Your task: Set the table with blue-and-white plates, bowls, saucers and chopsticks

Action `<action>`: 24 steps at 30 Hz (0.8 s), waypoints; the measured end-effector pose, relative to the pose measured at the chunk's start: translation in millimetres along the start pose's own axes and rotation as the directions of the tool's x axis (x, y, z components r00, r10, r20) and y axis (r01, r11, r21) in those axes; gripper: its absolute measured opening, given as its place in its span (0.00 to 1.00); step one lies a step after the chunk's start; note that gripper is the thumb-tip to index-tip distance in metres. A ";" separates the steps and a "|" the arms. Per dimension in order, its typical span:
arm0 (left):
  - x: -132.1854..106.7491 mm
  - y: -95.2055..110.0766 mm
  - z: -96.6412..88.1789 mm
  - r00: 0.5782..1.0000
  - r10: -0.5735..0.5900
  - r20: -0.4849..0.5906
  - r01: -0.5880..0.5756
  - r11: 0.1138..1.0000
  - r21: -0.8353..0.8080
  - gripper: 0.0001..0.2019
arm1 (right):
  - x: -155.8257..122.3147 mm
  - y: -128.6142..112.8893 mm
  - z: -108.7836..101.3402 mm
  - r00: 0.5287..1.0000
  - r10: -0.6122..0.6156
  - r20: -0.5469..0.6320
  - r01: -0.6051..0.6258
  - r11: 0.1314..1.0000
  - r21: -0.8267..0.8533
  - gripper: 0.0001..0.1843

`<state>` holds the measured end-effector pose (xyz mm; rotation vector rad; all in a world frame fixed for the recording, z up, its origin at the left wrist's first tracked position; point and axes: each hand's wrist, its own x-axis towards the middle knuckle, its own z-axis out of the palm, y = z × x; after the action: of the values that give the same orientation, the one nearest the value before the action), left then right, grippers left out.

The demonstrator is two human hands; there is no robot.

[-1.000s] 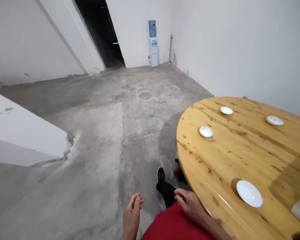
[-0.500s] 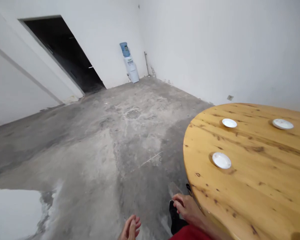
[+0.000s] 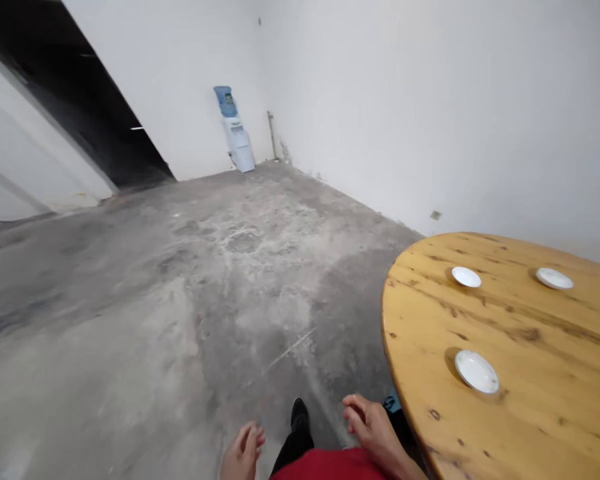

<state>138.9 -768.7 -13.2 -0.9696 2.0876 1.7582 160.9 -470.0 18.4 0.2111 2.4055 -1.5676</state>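
My left hand hangs over the floor at the bottom of the view, its fingers loosely bent and apart from the thumb, with nothing in them. Beside the rounded table edge, my right hand is held with curled fingers and a gap to the thumb; it is empty too. The closest thing to it is the wooden table. A white saucer lies on the table's near part. Farther back are a second white saucer and a third white dish.
A water dispenser with a blue bottle stands by the far corner, next to a thin upright pipe. A dark doorway is at the upper left. Grey concrete floor stretches ahead. My shoe shows below.
My view has shifted forward and to the right, so the doorway and dispenser sit farther left. The near saucer appears closer. A foot has stepped forward. Both hands remain empty.
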 end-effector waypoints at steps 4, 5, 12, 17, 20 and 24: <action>66.5 93.3 13.8 0.980 0.161 0.120 -0.171 0.983 0.073 0.33 | 35.4 -39.6 18.4 0.994 0.050 -0.095 -0.040 0.994 0.104 0.22; 79.5 113.0 21.2 0.968 0.192 0.164 -0.208 0.975 0.084 0.34 | 43.8 -48.9 21.0 0.992 0.054 -0.117 -0.043 0.994 0.102 0.22; 126.5 194.2 117.4 0.817 0.256 0.517 -0.343 0.936 0.079 0.32 | 97.9 -79.0 13.6 0.950 0.095 -0.297 -0.111 0.993 -0.035 0.18; 146.4 226.8 189.0 0.681 0.218 0.699 -0.370 0.926 0.072 0.31 | 165.2 -82.9 -12.9 0.936 0.130 -0.328 -0.165 0.983 -0.081 0.17; 184.1 252.0 209.1 0.738 0.209 0.642 -0.373 0.919 0.129 0.32 | 222.0 -90.9 -42.2 0.945 0.113 -0.306 -0.151 0.983 -0.105 0.17; 255.5 282.7 214.0 0.872 0.153 0.465 -0.277 0.937 0.212 0.32 | 297.9 -102.9 -96.3 0.949 0.055 -0.310 -0.087 0.992 -0.093 0.17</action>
<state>-276.9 -635.6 8.2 -0.2296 2.1087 1.5403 -163.9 -430.1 57.3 0.5528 2.6704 -1.4626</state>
